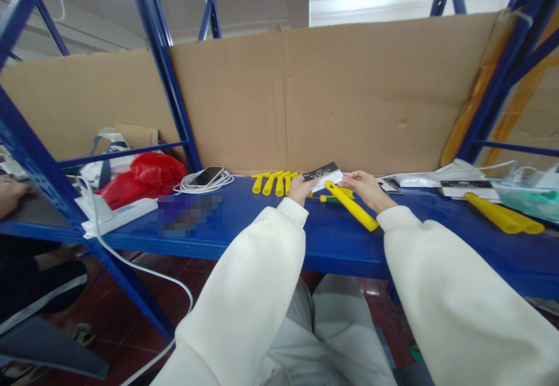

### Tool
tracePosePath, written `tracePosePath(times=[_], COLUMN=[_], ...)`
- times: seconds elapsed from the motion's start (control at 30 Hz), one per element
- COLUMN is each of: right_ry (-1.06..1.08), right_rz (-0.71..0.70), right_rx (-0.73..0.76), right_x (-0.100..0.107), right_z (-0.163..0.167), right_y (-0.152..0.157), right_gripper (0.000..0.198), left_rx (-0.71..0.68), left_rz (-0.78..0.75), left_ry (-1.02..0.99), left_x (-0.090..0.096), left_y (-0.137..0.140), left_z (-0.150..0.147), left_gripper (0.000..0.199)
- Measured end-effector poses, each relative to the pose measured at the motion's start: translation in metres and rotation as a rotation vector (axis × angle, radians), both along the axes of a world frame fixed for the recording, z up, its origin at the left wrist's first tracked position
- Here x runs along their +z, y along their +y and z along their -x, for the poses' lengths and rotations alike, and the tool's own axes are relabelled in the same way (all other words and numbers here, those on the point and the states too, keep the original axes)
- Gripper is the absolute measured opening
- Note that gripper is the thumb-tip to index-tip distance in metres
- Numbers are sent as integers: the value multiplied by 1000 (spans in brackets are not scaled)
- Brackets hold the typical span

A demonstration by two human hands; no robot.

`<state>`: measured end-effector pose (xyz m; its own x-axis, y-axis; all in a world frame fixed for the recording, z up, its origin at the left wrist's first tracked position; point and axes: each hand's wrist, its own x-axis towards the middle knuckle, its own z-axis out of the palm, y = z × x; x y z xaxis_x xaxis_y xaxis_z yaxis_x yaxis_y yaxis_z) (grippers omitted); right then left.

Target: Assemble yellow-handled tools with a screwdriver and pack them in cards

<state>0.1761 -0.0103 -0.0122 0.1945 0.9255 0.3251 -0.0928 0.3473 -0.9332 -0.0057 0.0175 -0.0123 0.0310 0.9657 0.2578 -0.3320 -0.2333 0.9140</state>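
Note:
A black-and-white printed card point(324, 172) is held up over the blue shelf. My left hand point(301, 188) is closed on its left side. My right hand point(364, 188) reaches its right edge with fingers pinched there. Just below the card, a yellow tubular handle point(353, 206) slants down to the right, with a hole near its upper end. Whether it rests on the shelf or touches my right fingers, I cannot tell. Partly hidden behind it is a yellow-and-green piece point(329, 198). Several more yellow handles point(279, 184) lie in a row left of my left hand.
Coiled white cable point(192, 183) with a phone point(207, 176) on it lies left, near a red bag point(148, 173) and a power strip point(126, 216). At right are yellow handles point(502, 214) and a card stack point(469, 190). Cardboard point(371, 95) walls the back. Another person's hand point(11, 194) shows far left.

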Motion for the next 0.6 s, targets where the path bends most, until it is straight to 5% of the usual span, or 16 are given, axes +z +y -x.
tracePosePath(times=[0.6], right_ry=[-334], right_rz=[-40], right_rx=[152], right_x=[-4], right_z=[10], right_y=[-9], right_gripper=[29], left_rx=[208], left_rz=[54], left_ry=[9], left_x=[-2], left_y=[4], left_z=[1], left_gripper=[40])
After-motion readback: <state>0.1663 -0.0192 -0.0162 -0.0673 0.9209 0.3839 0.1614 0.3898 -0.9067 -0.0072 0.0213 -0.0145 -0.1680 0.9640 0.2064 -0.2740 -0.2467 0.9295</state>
